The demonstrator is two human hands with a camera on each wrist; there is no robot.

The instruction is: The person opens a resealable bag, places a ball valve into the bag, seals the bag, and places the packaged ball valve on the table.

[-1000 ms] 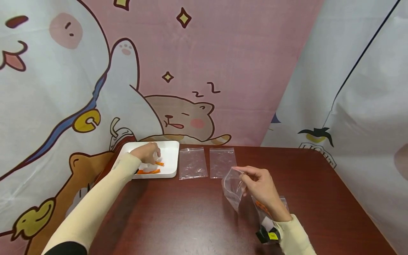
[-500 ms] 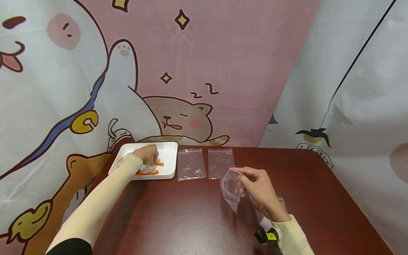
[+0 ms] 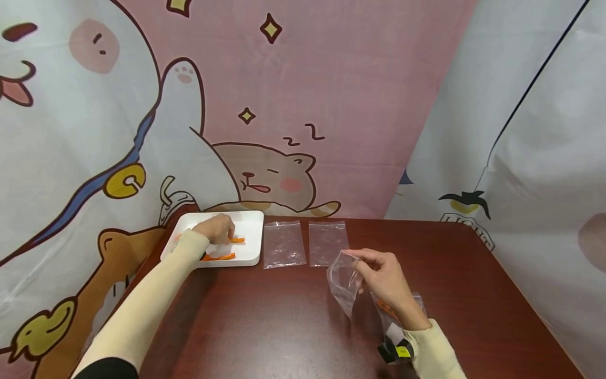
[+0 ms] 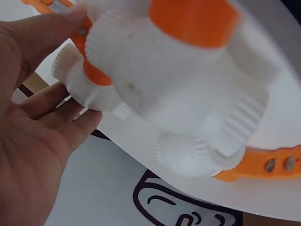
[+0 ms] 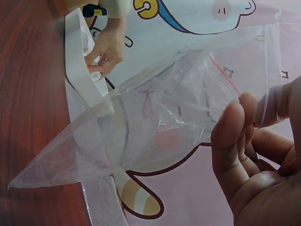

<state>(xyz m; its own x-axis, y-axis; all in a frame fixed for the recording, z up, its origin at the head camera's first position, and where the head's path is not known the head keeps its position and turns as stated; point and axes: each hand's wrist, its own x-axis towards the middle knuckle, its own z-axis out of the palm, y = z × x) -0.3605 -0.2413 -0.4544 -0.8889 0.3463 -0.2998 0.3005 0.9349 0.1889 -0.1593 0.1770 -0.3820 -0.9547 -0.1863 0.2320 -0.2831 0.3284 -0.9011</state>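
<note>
My left hand point(image 3: 215, 229) reaches into the white tray point(image 3: 254, 251). In the left wrist view its thumb lies on the orange handle of a white plastic valve point(image 4: 96, 89), and its fingers are against the ribbed white body. Other white valves with orange handles point(image 4: 282, 162) lie around it in the tray. Over the right half of the table my right hand point(image 3: 385, 273) pinches the rim of a clear zip bag point(image 3: 342, 284) between thumb and fingers. The bag's mouth gapes and its lower corner hangs down; nothing shows inside it.
Two flat clear zip bags, one point(image 3: 284, 245) beside the tray and another point(image 3: 326, 242) to its right, lie along the table's back edge. Partly hidden under my right wrist is a bag point(image 3: 418, 302) with something orange in it. A printed cloth point(image 3: 369, 105) hangs behind the table.
The orange handle at my left fingers has risen slightly in the tray, with the hand shifting a little. My right hand keeps its hold on the bag. The head view shifted slightly earlier.
</note>
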